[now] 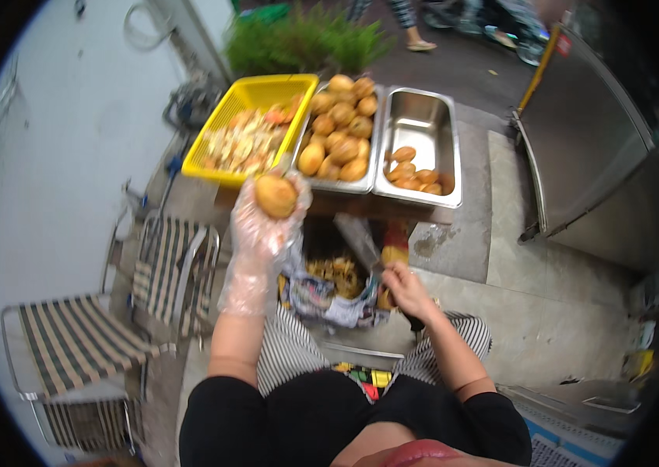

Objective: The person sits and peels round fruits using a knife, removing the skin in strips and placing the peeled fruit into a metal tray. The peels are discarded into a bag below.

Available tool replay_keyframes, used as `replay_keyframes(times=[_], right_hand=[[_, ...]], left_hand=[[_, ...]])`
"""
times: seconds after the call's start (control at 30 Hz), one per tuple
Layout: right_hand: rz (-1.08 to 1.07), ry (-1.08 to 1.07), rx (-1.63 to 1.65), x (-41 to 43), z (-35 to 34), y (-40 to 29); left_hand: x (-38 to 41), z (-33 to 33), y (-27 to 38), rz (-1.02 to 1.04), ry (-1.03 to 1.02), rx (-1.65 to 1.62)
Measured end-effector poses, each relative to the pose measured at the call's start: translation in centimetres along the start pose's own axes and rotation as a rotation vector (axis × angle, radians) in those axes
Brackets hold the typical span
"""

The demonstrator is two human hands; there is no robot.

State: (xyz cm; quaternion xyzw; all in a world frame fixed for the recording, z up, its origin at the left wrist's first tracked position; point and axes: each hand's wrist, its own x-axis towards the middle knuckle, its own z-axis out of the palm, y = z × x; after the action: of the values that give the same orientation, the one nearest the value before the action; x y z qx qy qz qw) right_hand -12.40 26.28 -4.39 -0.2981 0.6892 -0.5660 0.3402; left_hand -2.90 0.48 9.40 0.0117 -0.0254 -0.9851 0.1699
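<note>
My left hand [271, 219], in a clear plastic glove, holds a round yellow-brown fruit [275, 196] just below a yellow plastic basket [196, 160] of pale and orange pieces. My bare right hand [405, 286] grips the handle of a knife [359, 239], its broad blade blurred and pointing up and left. Beyond my hands, a steel pan [377, 146] is heaped with similar fruits. Right of it, another steel pan [459, 169] has several smooth brown ones at its near end. Below, between my knees, a lined container [335, 306] holds yellowish-brown scraps.
Two striped folding chairs [81, 338] stand at the left by a pale wall. Green plants [306, 41] grow beyond the basket. At the right is a large metal cabinet or panel [586, 140]. A person's leg [408, 26] and a motorbike [493, 23] are at the top.
</note>
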Motion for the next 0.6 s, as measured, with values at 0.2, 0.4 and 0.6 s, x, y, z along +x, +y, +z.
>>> replay_keyframes(times=[0.2,0.4,0.6], right_hand=[[-0.371,0.223,-0.279,-3.5,2.4,-8.6],[-0.599,0.270,-0.632,-4.7,5.8,-12.5],[-0.616,0.303,-0.684,-5.3,7.1,-13.3]], left_hand=[[-4.3,-2.8,-2.9,0.060,-0.051,0.071],[-5.7,-2.1,-5.0,0.107,-0.003,0.282],[-6.4,-1.2,-5.5,0.122,0.002,0.302]])
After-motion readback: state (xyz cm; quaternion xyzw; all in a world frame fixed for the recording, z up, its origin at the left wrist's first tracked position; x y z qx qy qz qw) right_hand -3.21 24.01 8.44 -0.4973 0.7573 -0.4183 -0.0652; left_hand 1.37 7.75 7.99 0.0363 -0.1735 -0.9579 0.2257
